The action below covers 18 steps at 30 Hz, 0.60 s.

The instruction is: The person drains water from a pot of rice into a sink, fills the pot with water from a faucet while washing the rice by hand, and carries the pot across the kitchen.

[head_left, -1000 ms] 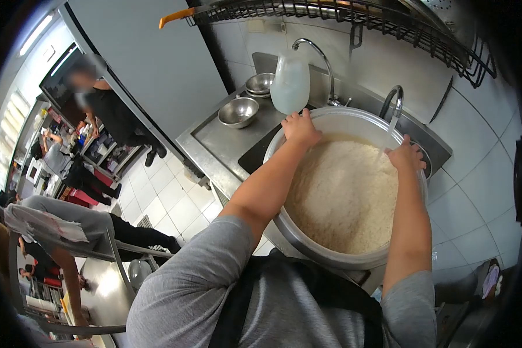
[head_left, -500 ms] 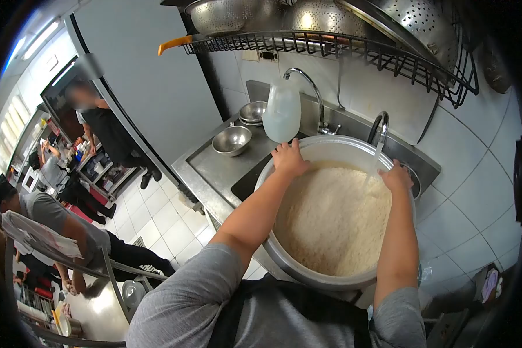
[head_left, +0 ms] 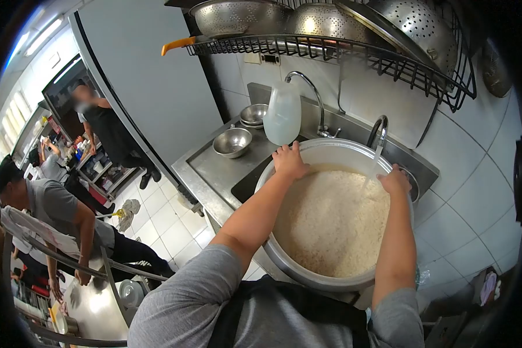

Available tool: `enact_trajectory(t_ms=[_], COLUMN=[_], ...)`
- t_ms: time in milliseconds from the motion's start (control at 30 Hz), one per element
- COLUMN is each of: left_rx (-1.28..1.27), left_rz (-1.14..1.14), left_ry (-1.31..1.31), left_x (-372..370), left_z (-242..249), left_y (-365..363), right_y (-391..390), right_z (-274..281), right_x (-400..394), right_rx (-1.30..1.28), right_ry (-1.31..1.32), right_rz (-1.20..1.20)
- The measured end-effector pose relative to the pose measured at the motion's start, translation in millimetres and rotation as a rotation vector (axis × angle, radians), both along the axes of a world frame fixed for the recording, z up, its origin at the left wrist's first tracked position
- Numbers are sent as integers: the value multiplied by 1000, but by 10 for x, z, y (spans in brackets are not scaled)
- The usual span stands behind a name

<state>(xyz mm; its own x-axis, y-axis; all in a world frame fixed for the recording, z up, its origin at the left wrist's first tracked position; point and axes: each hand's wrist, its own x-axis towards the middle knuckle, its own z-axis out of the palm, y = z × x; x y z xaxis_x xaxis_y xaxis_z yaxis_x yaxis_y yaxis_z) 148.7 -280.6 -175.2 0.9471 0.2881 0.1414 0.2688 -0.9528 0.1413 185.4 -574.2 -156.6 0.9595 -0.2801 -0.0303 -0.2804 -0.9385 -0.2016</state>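
Observation:
A large metal pot [head_left: 325,282] stands at the sink, filled with pale grains that look like rice [head_left: 330,226] in cloudy water. From the right faucet [head_left: 381,129] a stream of water runs into it. My left hand [head_left: 290,160] grips the far left part of the rim, fingers over the outside. On the right part of the rim, my right hand [head_left: 395,181] is closed around the edge, its fingers partly hidden. A translucent plastic jug [head_left: 282,119] with cloudy liquid stands just beyond my left hand.
Metal bowls [head_left: 232,142] sit on the steel counter [head_left: 200,168]. Overhead, a black wire rack [head_left: 325,47] carries several colanders [head_left: 240,18]. A second faucet [head_left: 319,98] rises behind the pot. At left, a co-worker [head_left: 58,203] leans over a table; a mop head [head_left: 129,213] shows on the floor.
Both my hands stay on the pot's rim while water keeps running. The grains' surface looks wetter. At left, the co-worker's arms and head have shifted, and a mop head has appeared.

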Motion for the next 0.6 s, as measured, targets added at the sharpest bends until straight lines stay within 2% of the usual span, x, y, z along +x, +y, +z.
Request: enact_trajectory(t_ms=[600], left_rx=[0], left_rz=[-25], left_ry=[14], left_x=[48], left_z=[-46], left_y=[22], right_y=[-34], right_z=[27], right_x=[-41], right_rx=[48], right_ry=[2], right_rz=[3])
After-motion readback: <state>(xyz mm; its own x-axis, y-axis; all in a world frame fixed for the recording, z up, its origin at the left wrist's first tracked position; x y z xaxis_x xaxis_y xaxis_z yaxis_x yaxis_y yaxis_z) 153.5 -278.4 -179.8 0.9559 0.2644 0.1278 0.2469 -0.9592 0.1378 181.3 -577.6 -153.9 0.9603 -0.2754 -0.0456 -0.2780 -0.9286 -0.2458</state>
